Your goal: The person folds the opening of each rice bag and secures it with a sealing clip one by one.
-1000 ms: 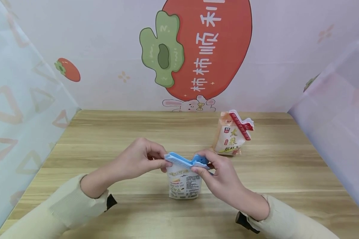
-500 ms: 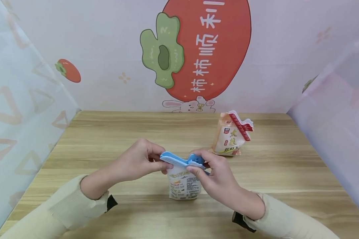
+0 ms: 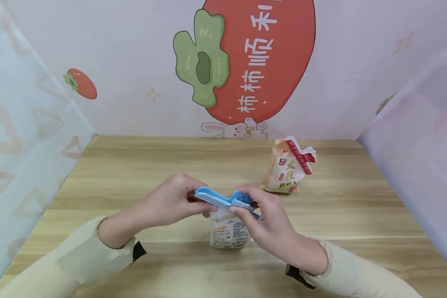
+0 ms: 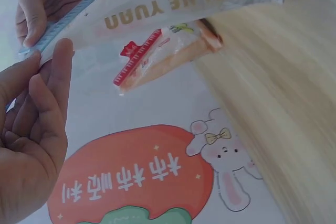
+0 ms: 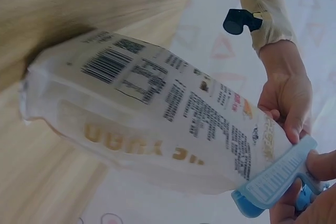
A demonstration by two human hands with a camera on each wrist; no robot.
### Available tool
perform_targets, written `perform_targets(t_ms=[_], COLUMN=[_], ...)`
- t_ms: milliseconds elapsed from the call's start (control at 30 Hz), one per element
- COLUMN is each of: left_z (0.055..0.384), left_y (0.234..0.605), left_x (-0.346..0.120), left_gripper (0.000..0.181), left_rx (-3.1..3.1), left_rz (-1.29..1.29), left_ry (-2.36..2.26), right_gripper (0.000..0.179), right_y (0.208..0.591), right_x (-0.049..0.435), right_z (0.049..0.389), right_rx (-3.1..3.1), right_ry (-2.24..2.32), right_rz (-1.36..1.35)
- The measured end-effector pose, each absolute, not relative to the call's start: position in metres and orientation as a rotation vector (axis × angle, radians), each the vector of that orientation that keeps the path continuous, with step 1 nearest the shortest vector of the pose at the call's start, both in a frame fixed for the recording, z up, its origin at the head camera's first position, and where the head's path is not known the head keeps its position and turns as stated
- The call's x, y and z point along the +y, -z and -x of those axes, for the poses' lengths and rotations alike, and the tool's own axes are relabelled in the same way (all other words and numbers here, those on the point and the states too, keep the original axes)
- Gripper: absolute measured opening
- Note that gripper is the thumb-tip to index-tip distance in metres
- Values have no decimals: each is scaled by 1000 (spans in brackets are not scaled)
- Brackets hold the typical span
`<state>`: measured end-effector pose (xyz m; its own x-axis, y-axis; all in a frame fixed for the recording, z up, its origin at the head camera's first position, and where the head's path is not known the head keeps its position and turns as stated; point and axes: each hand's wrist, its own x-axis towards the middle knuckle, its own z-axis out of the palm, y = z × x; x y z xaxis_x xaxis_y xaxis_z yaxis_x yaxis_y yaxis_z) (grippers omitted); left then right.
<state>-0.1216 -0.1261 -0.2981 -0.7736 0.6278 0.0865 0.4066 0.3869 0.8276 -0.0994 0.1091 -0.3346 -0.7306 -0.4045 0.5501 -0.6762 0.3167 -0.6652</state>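
Note:
A white printed food bag (image 3: 228, 236) stands upright on the table, a barcode and gold lettering showing on it in the right wrist view. Across its top lies a light-blue bag clip (image 3: 215, 199), its long jaws over the bag's upper edge. My left hand (image 3: 176, 202) pinches the bag's top corner between thumb and fingers, close to the clip's left end. Thumb and fingers of my right hand (image 3: 271, 221) squeeze the clip's handle end. In the right wrist view the clip (image 5: 278, 177) crosses the narrowed top of the bag.
Behind and to the right stands another food bag (image 3: 283, 174), orange and white, with a red-and-white clip (image 3: 299, 156) slanted over its top corner. The wooden table (image 3: 141, 161) ends at a patterned backdrop (image 3: 134, 116), and similar panels rise at both sides.
The blue clip and my right hand have shifted a little left along the bag's top. My left hand stays nearly in place at the corner. The other bag stands as before.

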Motion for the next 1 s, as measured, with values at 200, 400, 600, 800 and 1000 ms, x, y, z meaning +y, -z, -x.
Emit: perform_targets(t_ms=[200,400,600,800,1000], left_z=[117,120,121,120,118], left_y=[297,300,301,296,293], left_x=[-124,-124,-126,-128,-125], left_gripper=[8,8,11,9,5], left_rx=[2428,2461,2489,2517,2495], left_rz=[-952,-917,-886,-952,-988], left_ry=[-1318,-1321,-1306,-1286,-1299], right_gripper=[24,32,19,15,19], right_y=[327,333,349,358,358], right_x=[115,142,164,164,161], right_z=[99,106,111,112,111], right_rx=[-2345,-2561,-2664,-2465,-2320], right_ry=[-1395,-1468,-1373,-1233,-1189], right_rz=[-1043,-1010,-1020,-1170,-1217])
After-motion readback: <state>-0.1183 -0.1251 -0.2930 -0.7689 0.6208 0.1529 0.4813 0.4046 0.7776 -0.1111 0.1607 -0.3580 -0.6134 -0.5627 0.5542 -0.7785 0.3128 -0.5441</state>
